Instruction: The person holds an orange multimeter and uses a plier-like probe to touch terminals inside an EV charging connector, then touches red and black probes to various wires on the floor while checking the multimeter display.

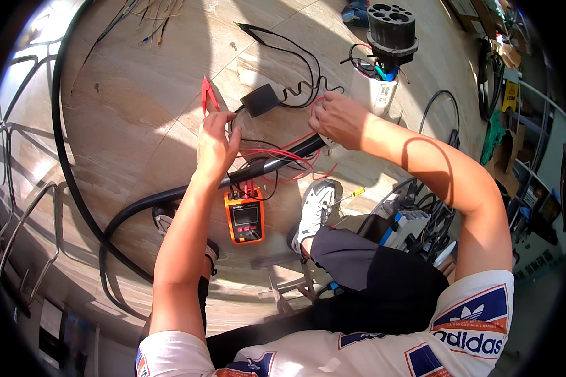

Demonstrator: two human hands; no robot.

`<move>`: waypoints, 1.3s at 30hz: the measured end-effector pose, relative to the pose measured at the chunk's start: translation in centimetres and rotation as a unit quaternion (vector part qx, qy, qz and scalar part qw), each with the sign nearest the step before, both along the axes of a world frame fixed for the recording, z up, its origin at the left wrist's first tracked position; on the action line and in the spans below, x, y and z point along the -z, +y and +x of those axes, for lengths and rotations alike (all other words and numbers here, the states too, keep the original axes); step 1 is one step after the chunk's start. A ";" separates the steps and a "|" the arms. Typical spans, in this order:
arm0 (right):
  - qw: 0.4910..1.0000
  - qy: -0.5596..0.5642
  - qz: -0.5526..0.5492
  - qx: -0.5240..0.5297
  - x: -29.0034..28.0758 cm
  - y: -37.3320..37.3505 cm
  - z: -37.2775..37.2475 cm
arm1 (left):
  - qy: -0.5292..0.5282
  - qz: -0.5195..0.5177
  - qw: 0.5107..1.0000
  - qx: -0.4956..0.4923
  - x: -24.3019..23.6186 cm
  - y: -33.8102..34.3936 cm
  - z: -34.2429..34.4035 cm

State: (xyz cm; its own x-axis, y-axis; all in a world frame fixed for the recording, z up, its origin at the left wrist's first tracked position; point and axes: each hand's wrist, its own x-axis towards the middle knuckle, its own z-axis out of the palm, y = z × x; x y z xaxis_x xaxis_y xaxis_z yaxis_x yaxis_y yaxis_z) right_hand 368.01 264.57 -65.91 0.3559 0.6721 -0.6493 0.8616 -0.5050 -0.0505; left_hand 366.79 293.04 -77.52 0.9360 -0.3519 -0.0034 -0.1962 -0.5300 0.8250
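My left hand [218, 142] has its fingers bent at the lower end of a red clip [209, 95], apparently gripping it. My right hand [338, 121] is closed beside a thin red wire [311, 134]; what its fingers hold is mostly hidden. Between them lies a black square pad [260, 100] with coiled black leads. An orange-cased meter [244, 215], with red and black leads plugged in, lies below on the floor. Red and black leads cross a thick black cable [272, 164]. A dark cylindrical fitting [390, 29] stands above a white body [375, 95] with coloured wires.
My feet [317, 210] flank the meter. A yellow-handled screwdriver [357, 192] lies at the right foot. Grey equipment with cables [401, 227] is at lower right, bent metal tubes [28, 217] at left, loose wires [154, 25] at the top, boxes and racks [509, 151] along the right.
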 end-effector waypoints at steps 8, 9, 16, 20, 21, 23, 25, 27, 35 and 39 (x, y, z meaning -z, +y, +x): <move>0.996 -0.077 0.004 0.040 -4.0 0.5 -7.4 | 0.032 0.059 0.992 0.109 0.5 -4.8 1.6; 0.996 -0.073 -0.007 0.050 -3.8 0.4 -8.0 | 0.004 0.088 0.988 0.125 0.5 -5.3 1.6; 0.985 -0.075 -0.061 0.146 -2.8 0.9 -10.6 | -0.161 0.231 0.941 0.186 3.0 -9.3 2.5; 0.978 -0.076 -0.091 0.170 -2.1 0.8 -9.7 | -0.159 0.334 0.915 0.164 4.4 -8.4 4.3; 0.977 -0.077 -0.094 0.173 -1.7 0.6 -9.3 | -0.154 0.336 0.917 0.153 4.5 -7.5 4.9; 0.976 -0.078 -0.099 0.176 -1.0 0.2 -8.4 | -0.141 0.341 0.921 0.128 4.4 -5.1 5.7; 0.978 -0.058 -0.117 0.165 -0.2 0.3 -7.1 | -0.165 0.344 0.911 0.154 4.2 -3.7 5.5; 0.980 -0.044 -0.119 0.156 0.6 0.0 -5.3 | -0.184 0.352 0.904 0.159 3.9 -3.8 5.2; 0.988 0.053 -0.072 0.128 4.4 -0.6 0.8 | -0.037 0.320 0.941 0.101 3.4 1.6 9.3; 0.991 -0.003 -0.081 0.106 5.5 -0.7 0.4 | 0.453 -0.077 0.887 0.055 -0.8 3.2 10.1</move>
State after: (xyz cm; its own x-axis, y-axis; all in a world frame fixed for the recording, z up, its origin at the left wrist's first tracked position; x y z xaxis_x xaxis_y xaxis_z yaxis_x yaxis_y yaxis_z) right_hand 368.44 263.84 -71.43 0.4821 0.4690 -0.7400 0.7352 -0.6760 0.0506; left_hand 376.89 296.22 -76.72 0.5339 -0.5028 -0.6798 0.5393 -0.4167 0.7318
